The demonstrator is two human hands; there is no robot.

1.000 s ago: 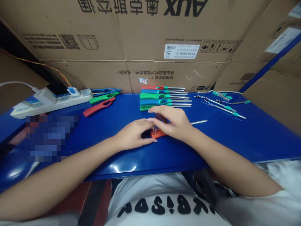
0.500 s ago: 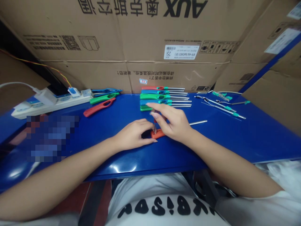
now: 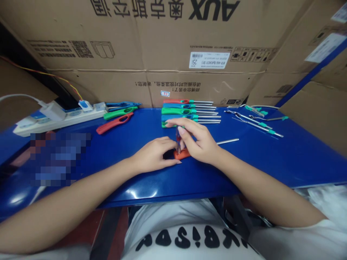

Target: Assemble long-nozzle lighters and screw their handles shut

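An orange-red long-nosed lighter (image 3: 181, 154) lies on the blue table, its metal tube (image 3: 228, 141) pointing right. My left hand (image 3: 154, 154) is closed at the lighter's left end, thumb on the near side and fingers on the far side. A small screwdriver (image 3: 178, 139) with a dark red handle stands upright, its tip on the lighter's left end. My right hand (image 3: 199, 141) grips that handle from the right, over the middle of the lighter, which it hides. Just beyond my right hand lies a row of finished-looking lighters (image 3: 176, 110) in red, blue and green.
Loose handle shells (image 3: 115, 123) in red, green and blue lie at the back left, beside a white power strip (image 3: 67, 117) with plugs. Metal tubes with green ends and wires (image 3: 257, 122) lie back right. A cardboard wall (image 3: 162, 47) bounds the table's far side.
My right hand's fingers have shifted slightly around the screwdriver handle, so more of it shows. My left hand and the lighter stay where they were.
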